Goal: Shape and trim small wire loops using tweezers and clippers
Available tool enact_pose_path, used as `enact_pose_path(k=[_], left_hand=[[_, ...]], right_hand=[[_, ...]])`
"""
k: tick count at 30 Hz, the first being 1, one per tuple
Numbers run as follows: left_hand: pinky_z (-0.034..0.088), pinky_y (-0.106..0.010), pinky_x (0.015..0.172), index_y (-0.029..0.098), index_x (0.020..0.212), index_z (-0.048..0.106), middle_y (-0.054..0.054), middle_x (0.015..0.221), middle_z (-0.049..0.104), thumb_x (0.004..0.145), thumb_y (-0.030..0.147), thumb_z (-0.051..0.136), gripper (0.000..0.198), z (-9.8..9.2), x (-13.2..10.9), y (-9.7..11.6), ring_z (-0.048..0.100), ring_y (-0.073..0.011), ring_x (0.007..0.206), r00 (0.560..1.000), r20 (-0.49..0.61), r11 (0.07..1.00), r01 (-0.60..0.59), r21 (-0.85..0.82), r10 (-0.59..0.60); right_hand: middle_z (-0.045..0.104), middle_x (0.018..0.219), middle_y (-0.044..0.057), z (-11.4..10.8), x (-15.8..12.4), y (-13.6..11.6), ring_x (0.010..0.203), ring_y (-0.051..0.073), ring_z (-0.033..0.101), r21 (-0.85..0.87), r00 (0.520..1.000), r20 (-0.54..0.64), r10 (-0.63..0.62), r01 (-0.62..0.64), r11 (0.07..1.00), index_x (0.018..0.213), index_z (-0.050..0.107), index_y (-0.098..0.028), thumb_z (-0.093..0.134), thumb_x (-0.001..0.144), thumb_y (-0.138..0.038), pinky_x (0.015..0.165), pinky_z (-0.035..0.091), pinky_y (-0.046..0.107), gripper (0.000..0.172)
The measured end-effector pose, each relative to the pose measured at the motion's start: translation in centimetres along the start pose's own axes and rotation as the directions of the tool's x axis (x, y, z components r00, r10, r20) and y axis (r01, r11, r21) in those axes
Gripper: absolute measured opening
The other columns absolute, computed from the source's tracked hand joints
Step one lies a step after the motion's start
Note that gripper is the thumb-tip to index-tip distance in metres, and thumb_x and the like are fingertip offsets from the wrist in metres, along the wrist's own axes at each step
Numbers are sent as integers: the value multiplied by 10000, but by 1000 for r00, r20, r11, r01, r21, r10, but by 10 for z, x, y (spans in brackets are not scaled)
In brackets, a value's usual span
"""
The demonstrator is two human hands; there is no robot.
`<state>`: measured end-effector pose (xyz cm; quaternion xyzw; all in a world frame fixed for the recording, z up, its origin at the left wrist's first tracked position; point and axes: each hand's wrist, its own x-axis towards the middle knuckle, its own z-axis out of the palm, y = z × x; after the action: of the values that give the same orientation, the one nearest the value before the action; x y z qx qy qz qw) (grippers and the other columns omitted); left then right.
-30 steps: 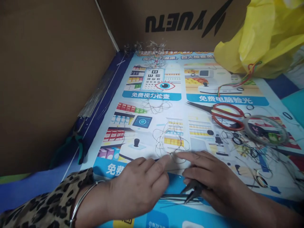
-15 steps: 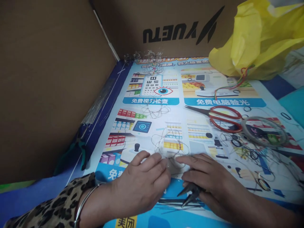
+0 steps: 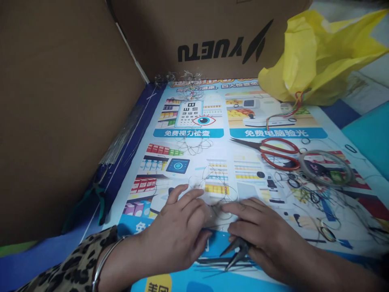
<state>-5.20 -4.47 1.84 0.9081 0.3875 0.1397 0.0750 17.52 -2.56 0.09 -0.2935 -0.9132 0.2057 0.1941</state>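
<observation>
A flower-like ring of thin wire loops (image 3: 217,182) lies on the printed sheet just beyond both hands, with a few small reddish beads on its right side. My left hand (image 3: 179,229) is at its lower left, thumb apart from the bent fingers; whether a fingertip touches the wire I cannot tell. My right hand (image 3: 261,227) has dark-jawed pliers (image 3: 238,250) tucked in its palm, their jaws pointing left and slightly parted. Its forefinger stretches to the near edge of the wire ring. The pliers' handles are hidden by the hand.
Red-handled scissors (image 3: 279,153), a wire coil (image 3: 326,167) and tangled wire scraps lie to the right. A yellow bag (image 3: 316,56) stands at the back right. Cardboard walls (image 3: 60,101) rise left and behind. Teal-handled pliers (image 3: 99,198) and straight wires (image 3: 120,140) lie along the left.
My left hand's fingers have loosened and its thumb has come away from them. My right hand keeps the pliers in its palm. The whole view has shifted slightly.
</observation>
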Motion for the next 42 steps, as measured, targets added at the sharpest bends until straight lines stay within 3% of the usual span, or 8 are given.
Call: enact_pose_path(k=[6,13,20,42], left_hand=[[345,-464,885,97,1224,436,-119,1029,600,855,230,429,392,-1,17,-8,490,-249,995,995,23,995,98,15,-99],[387,-410,740,139,1182,514,-78,873,616,858,216,409,349,-8,44,-17,506,-240,842,991,78,983,91,157,-104],[396,-405,749,134,1121,561,-77,842,621,844,187,427,312,2,59,-25,536,-236,824,986,145,968,49,246,-87],[401,-417,795,128,1098,557,-86,888,622,854,218,428,290,9,52,-31,541,-243,865,994,97,981,31,192,-51]], right_hand=[[591,1155,45,-2,0,-2,940,185,528,9,1000,17,0,0,1000,804,595,-215,480,747,-138,806,377,346,149],[589,1161,34,1,-1,1,946,182,516,28,1000,-13,-10,11,1000,802,585,-204,497,743,-136,819,361,348,126],[592,1154,12,3,-4,2,973,182,501,57,1000,-19,6,-5,998,814,586,-208,540,744,-159,854,340,356,97],[611,1106,86,-5,5,-1,864,175,518,-61,997,30,-71,73,995,770,585,-177,487,803,-192,736,367,340,104]])
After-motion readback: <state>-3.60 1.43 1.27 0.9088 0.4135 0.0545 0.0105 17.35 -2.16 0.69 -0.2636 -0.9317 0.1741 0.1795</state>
